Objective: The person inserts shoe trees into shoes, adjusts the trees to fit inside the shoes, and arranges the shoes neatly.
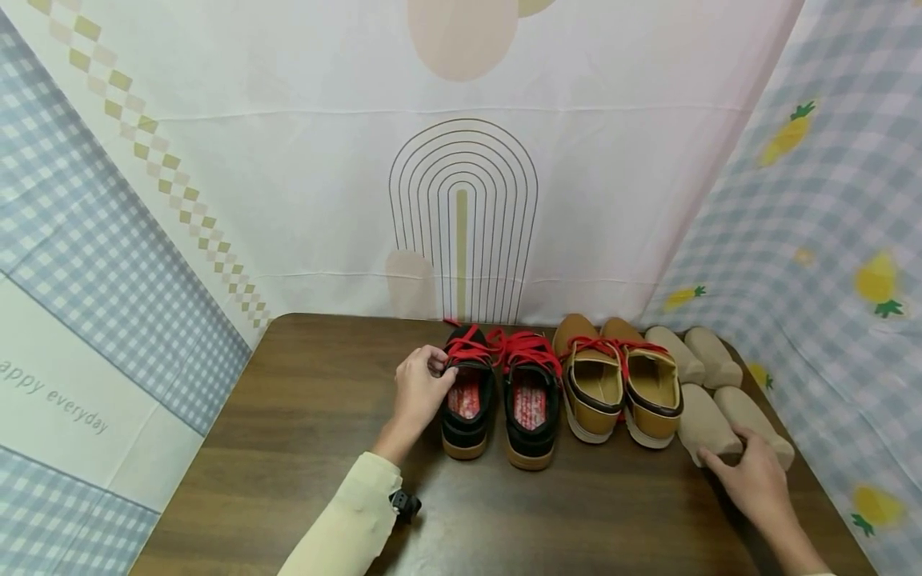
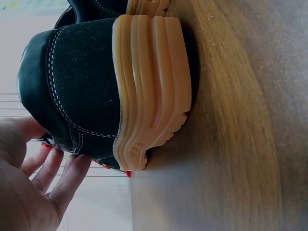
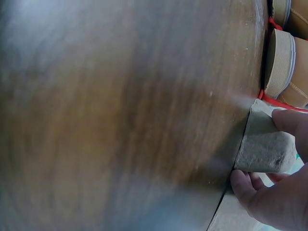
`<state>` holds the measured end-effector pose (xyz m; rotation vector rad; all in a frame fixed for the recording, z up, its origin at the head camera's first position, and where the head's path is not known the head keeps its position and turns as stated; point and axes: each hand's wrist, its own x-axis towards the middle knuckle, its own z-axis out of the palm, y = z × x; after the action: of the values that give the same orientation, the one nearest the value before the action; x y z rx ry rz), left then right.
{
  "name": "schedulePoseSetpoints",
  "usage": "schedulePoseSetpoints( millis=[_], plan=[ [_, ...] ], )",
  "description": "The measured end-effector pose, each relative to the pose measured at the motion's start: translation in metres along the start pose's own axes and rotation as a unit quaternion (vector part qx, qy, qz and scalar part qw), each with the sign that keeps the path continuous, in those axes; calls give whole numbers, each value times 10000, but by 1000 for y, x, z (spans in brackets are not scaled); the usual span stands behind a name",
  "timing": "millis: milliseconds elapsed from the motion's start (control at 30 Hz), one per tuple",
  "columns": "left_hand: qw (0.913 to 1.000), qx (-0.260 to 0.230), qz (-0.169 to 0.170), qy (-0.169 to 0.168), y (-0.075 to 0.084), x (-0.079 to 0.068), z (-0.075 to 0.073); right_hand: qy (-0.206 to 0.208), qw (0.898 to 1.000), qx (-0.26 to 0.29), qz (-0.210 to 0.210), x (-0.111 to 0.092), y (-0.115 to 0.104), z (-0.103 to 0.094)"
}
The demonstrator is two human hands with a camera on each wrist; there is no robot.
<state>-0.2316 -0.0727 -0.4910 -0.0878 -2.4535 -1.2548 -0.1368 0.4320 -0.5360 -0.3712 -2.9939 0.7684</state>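
Observation:
At the table's middle, my left hand [image 1: 423, 384] pinches the collar near the laces of the left black shoe [image 1: 464, 442], which has red laces and a tan sole. Its thumb is at the shoe's opening; the left wrist view shows the fingers against the dark side [image 2: 86, 82]. The matching black shoe [image 1: 531, 450] stands beside it. At the right, my right hand [image 1: 756, 478] grips the near end of a beige moulded shoe insert [image 1: 704, 422], thumb on one side and fingers on the other. A second insert [image 1: 752, 416] lies alongside, partly hidden by that hand.
Two tan shoes [image 1: 592, 412] with red laces stand between the black pair and the inserts. Behind the front inserts lie two more beige inserts [image 1: 709, 356]. The wooden table [image 1: 302, 448] meets a patterned white cloth [image 1: 324, 200] at the back and checked cloth [image 1: 828, 264] at the right.

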Motion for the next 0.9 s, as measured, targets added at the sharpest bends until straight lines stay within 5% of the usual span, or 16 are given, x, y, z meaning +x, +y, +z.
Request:
schedulePoseSetpoints(
  millis=[900],
  plan=[
    [9993, -104, -327, -127, -3, 1, 1, 162, 9996, -37, 207, -2, -2, -2]
  ],
)
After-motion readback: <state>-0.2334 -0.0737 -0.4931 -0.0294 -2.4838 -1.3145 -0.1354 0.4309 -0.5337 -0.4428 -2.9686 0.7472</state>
